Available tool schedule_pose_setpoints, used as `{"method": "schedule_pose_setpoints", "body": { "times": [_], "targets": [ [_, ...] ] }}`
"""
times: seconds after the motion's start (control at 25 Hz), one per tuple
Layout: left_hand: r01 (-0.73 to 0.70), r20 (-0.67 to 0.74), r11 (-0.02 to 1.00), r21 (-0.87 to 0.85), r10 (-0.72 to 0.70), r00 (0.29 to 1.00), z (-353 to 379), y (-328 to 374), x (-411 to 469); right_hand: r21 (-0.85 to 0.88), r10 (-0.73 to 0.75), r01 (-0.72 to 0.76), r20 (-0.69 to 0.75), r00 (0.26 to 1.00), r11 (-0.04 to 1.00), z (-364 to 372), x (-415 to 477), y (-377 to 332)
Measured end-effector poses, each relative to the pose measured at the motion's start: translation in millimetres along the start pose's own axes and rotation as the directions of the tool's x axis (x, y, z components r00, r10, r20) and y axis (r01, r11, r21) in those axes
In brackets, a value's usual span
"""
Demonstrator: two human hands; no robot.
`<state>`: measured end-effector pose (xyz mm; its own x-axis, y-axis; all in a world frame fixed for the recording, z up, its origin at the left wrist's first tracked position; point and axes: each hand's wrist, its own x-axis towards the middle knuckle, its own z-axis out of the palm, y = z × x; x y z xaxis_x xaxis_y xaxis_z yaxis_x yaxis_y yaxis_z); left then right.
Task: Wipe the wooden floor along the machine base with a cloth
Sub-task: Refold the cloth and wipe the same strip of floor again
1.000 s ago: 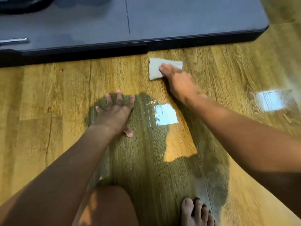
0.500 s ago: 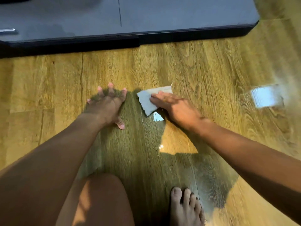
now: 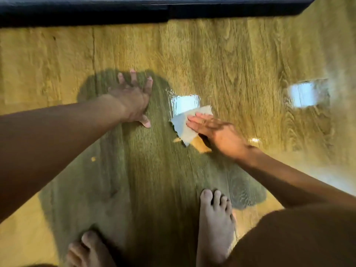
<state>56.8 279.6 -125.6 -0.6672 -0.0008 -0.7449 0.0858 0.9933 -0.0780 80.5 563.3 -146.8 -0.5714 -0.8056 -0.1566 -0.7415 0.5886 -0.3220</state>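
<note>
Warm light fell brightly on the glossy wooden floor (image 3: 231, 60), which threw back two pale rectangular glare patches, one (image 3: 183, 103) just beyond the cloth (image 3: 185, 126) and a larger one (image 3: 306, 95) far to the right, where the boards washed out towards white. The person's broad shadow (image 3: 150, 180) dulled the middle planks to green, reaching forward past the left hand (image 3: 133, 99) and leaving a small lit wedge beside the right hand (image 3: 217, 132). Motion blur smeared everything, streaking the grain and softening the fingers (image 3: 194, 120), and the machine base (image 3: 134, 12) was only a dark, featureless band along the top.
</note>
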Motion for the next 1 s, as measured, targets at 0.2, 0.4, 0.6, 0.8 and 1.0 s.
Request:
{"method": "schedule_pose_setpoints", "body": {
  "times": [0.2, 0.4, 0.6, 0.8, 1.0],
  "targets": [
    [-0.144, -0.045, 0.987, 0.070, 0.148, 0.988, -1.4, -5.3, 5.4, 0.068, 0.295, -0.290, -0.083, 0.952, 0.955, -0.9, 20.8, -5.4],
    [-0.163, -0.038, 0.980, 0.116, 0.169, 0.985, -2.9, -4.2, 7.5, 0.061, 0.073, -0.072, -0.020, 0.997, 0.996, 15.9, -78.7, -36.5],
    [-0.149, -0.020, 0.986, 0.079, 0.150, 0.988, -8.8, -1.9, -0.3, 0.104, 0.367, -0.356, -0.115, 0.923, 0.929, -7.7, 23.5, 1.1],
    [-0.142, -0.004, 0.988, 0.053, 0.143, 0.990, -14.1, 5.1, -6.8, 0.056, 0.353, -0.348, -0.172, 0.920, 0.936, 33.8, -52.7, -41.7],
    [-0.141, 0.003, 0.989, 0.049, 0.141, 0.990, -16.4, 5.8, -9.9, 0.030, 0.379, -0.380, -0.161, 0.911, 0.925, -4.8, 18.9, 13.3]
  ]
}}
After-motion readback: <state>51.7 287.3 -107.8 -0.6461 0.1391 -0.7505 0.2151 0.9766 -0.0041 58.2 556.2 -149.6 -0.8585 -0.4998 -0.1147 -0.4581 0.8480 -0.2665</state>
